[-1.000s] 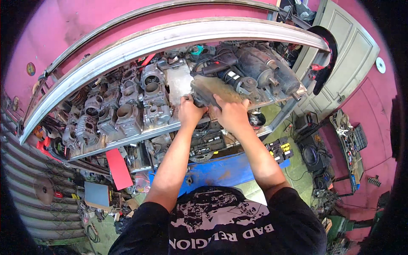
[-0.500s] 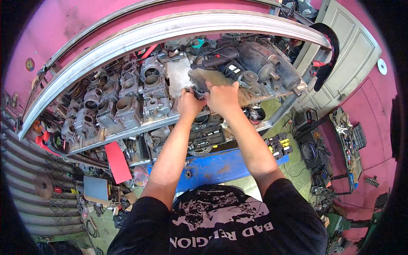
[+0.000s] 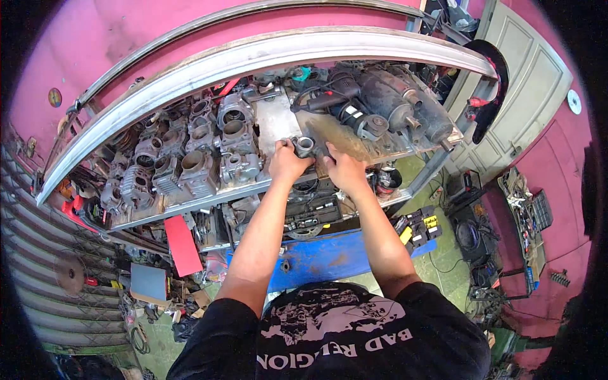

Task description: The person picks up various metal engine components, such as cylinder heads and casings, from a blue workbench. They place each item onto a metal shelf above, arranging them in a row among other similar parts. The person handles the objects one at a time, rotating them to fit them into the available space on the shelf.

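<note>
At the front edge of the shelf, my left hand (image 3: 289,162) is closed around a small metal part with a round bore (image 3: 304,144), its opening facing up. Just to the right, my right hand (image 3: 345,170) has its fingers stretched out beside the dark side of that part. Whether its fingertips touch the part is hard to make out. A pale flat metal sheet (image 3: 273,117) and a brownish board (image 3: 329,130) lie beyond my hands.
Rows of engine cylinder blocks (image 3: 196,168) fill the shelf's left side. An angle grinder (image 3: 364,120) and dark exhaust canisters (image 3: 396,107) lie on the right. A metal rail (image 3: 266,45) arches over the shelf. Below stands a blue bench (image 3: 323,256).
My right hand has moved to the right and slightly down, away from the left. The part's round bore now shows between my hands. The whole view has shifted slightly.
</note>
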The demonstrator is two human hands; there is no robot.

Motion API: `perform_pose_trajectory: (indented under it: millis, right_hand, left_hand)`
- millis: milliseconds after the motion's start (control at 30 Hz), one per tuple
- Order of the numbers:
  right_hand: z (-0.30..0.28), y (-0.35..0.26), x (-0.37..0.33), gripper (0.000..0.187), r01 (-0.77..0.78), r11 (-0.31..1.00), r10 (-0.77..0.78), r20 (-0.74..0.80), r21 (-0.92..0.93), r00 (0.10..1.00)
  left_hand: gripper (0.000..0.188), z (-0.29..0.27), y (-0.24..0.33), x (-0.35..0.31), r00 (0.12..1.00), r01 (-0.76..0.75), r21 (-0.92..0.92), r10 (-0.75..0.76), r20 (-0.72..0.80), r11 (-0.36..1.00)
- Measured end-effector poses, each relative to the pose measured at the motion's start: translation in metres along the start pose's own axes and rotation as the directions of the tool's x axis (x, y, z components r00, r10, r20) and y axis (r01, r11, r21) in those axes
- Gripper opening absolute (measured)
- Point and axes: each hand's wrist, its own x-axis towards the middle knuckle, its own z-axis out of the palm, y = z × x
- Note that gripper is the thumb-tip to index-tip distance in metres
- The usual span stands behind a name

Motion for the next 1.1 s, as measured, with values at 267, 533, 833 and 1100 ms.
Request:
perform_pose_trajectory:
  millis: [267, 533, 833, 1100]
  right_hand:
    - [0.014, 0.049, -0.024, 0.051, 0.300, 0.953, -0.295, -0.088, 0.041, 0.951]
    - [0.030, 0.043, 0.006, 0.052, 0.282, 0.957, -0.276, -0.081, 0.072, 0.958]
    - [-0.045, 0.025, -0.028, 0.048, 0.307, 0.943, -0.320, -0.092, -0.132, 0.943]
    - [0.010, 0.000, -0.015, 0.054, 0.339, 0.895, -0.400, -0.184, -0.291, 0.898]
  left_hand:
    - [0.110, 0.001, -0.011, 0.001, 1.000, -0.011, 0.030, 0.011, 0.007, 0.999]
    - [0.108, 0.001, 0.002, 0.005, 0.998, -0.010, 0.055, 0.007, 0.056, 0.998]
    - [0.115, 0.009, -0.026, 0.009, 0.999, -0.020, -0.017, 0.020, 0.027, 1.000]
    - [0.094, 0.036, -0.006, -0.056, 0.869, -0.006, -0.177, -0.082, -0.487, 0.984]
